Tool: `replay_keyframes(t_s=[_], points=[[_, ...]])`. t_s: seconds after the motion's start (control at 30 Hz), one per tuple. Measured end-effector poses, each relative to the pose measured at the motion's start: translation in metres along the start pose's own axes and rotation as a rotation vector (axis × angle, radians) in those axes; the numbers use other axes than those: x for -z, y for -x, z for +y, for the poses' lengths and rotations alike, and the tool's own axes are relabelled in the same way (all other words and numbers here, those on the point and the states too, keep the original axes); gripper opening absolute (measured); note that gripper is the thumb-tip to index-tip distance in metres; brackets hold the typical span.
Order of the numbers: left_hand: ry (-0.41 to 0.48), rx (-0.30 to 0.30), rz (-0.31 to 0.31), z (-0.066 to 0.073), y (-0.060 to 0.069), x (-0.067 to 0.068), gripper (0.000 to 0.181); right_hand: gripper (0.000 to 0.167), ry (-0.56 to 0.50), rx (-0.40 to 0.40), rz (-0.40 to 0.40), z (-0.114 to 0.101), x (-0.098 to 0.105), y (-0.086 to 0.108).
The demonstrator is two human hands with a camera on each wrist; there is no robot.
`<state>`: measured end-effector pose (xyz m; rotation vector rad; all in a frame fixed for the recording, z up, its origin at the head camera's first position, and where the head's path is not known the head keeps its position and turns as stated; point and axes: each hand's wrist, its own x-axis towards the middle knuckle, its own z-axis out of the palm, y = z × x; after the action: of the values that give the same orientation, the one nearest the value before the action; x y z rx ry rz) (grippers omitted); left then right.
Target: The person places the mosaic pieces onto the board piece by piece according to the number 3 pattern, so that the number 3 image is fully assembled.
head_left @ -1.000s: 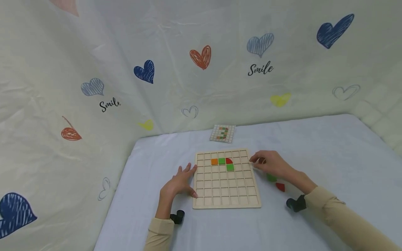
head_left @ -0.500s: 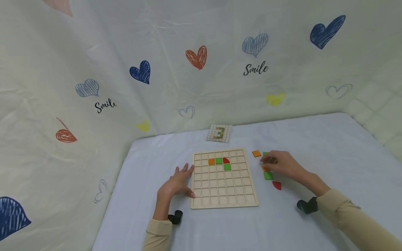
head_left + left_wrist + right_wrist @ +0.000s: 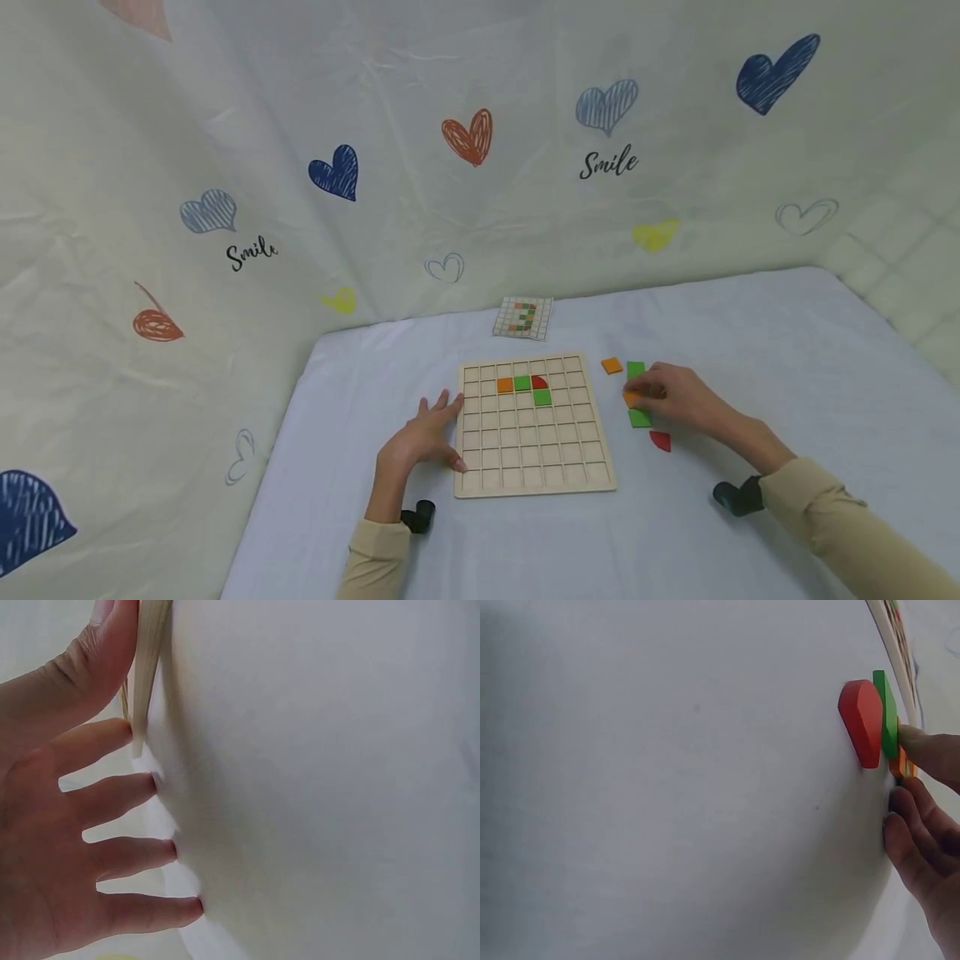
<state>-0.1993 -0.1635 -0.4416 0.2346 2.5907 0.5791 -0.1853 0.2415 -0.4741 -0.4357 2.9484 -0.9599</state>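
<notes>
My left hand (image 3: 422,442) rests at the left edge of the wooden grid board (image 3: 502,483), fingers spread, thumb and index touching its side. In the left wrist view the fingertips (image 3: 196,906) touch the cloth. Set in the board are an orange square tile (image 3: 505,385), two green squares (image 3: 522,382) and a red quarter-round piece (image 3: 539,382). Right of the board my right hand (image 3: 681,402) pinches an orange square tile (image 3: 631,400) between thumb and fingers, down at the cloth. A green tile (image 3: 640,418) and a red quarter-round piece (image 3: 660,441) lie just nearer.
Another orange tile (image 3: 612,365) and a green tile (image 3: 636,368) lie beyond the right hand. A pattern card (image 3: 522,318) with a coloured figure lies behind the board. White cloth (image 3: 540,550) covers the table, and a heart-printed curtain (image 3: 405,233) hangs behind.
My right hand has moved right, from the board's edge to the loose tiles, and its fingers have come down onto an orange one. The left hand stays at the board.
</notes>
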Motion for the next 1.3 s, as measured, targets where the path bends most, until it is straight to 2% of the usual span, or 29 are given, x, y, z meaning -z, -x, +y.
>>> replay_keyframes(t_s=[0.2, 0.43, 0.77, 1.0, 1.17, 1.3], points=[[0.003, 0.015, 0.009, -0.001, 0.002, 0.000, 0.115, 0.018, 0.023, 0.049, 0.002, 0.001, -0.005, -0.005], [0.002, 0.023, 0.011, -0.002, 0.002, 0.000, 0.115, 0.013, 0.021, 0.015, -0.014, 0.001, -0.006, -0.009], [0.005, 0.012, 0.014, -0.001, -0.003, 0.000, 0.114, 0.011, -0.024, -0.049, -0.027, -0.001, -0.001, -0.011], [0.004, 0.018, 0.017, 0.000, -0.004, -0.002, 0.115, 0.022, -0.108, -0.024, -0.034, -0.004, 0.004, -0.012], [0.004, 0.017, 0.011, 0.000, -0.002, -0.001, 0.114, 0.020, -0.133, -0.016, -0.048, -0.009, 0.000, -0.015], [0.003, 0.016, 0.009, 0.001, -0.002, -0.001, 0.113, 0.017, -0.168, -0.049, -0.080, -0.016, -0.003, -0.018]])
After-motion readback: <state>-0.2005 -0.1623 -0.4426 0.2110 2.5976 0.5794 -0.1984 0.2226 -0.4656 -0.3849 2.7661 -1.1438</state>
